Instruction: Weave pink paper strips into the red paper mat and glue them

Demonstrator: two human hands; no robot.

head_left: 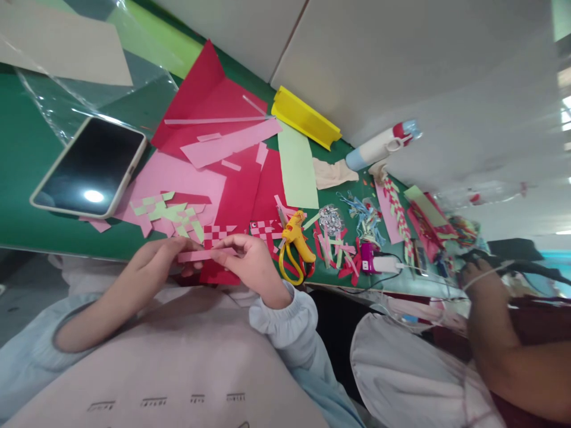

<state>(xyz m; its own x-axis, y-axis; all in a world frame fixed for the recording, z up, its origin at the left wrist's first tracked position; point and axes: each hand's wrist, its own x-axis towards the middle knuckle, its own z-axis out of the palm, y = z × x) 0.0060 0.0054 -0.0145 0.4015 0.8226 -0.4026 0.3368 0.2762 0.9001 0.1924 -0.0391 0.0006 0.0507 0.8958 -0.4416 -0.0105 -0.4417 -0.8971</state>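
My left hand (156, 258) and my right hand (252, 261) hold the two ends of a narrow pink paper strip (200, 255) at the near edge of the green table (18, 160). Under the strip lies a red sheet (218, 274). Just beyond my fingers sits a red-and-pink woven paper piece (218, 233), and a pink-and-green woven piece (172, 214) lies to its left. Yellow-handled scissors (294, 261) and a yellow glue gun (297, 235) rest right of my right hand.
A phone (91, 166) lies screen-up at the left. Red and pink sheets (214, 119), a light green strip (297, 169), a yellow folded piece (303, 116) and a bottle (379, 145) lie farther back. Another person's arm (499, 333) is at the right among paper scraps.
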